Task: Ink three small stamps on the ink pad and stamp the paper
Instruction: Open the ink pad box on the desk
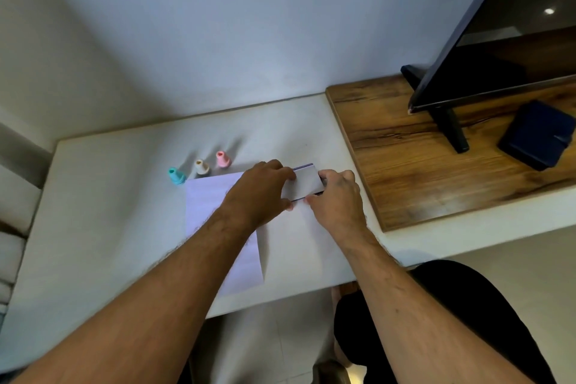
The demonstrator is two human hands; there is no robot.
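Note:
Three small stamps stand in a row on the white table: a teal stamp (176,176), a beige stamp (201,167) and a pink stamp (222,159). In front of them lies a white sheet of paper (205,203), partly under my left forearm. Just right of the paper sits the flat ink pad case (307,181) with a white lid and dark edges. My left hand (260,188) grips its left end, thumb at the near edge. My right hand (335,196) pinches its right end. Whether the lid is lifted cannot be told.
The white table (103,221) ends at a near edge above my knee. A raised wooden board (402,146) adjoins at the right, carrying a dark screen on a stand (448,125) and a dark blue box (537,137). A wall rises behind.

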